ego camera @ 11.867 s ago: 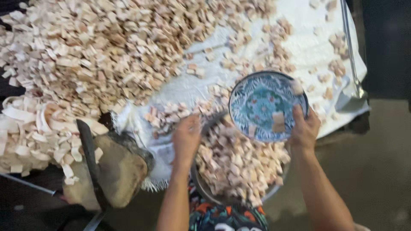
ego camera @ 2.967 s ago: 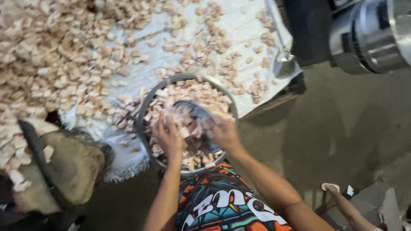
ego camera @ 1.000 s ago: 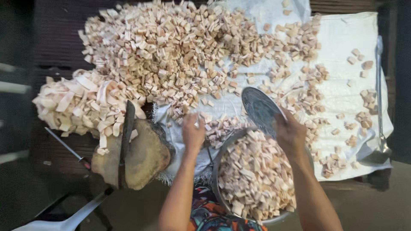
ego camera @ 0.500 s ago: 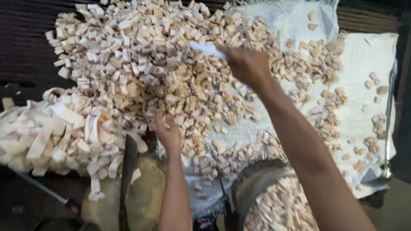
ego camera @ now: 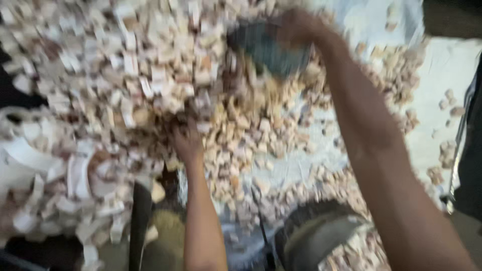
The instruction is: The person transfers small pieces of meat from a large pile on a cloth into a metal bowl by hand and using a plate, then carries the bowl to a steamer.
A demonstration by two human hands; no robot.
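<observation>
Far left: long pale strips [ego camera: 60, 190], heaped, look light and brittle. Dark blade [ego camera: 139, 221] upright beside them. Left hand [ego camera: 188, 143] palm-down on edge of cubes [ego camera: 165, 75], fingers buried; spread unclear through blur. Cubes small, light, loose — likely scatter, better scooped than pinched. Right hand [ego camera: 296, 27] grips plate [ego camera: 268, 47] at far rim, plate tilted into heap; glazed, likely slippery, breakable. Basin [ego camera: 321, 241] bottom right, cloth [ego camera: 442, 80] beneath.
</observation>
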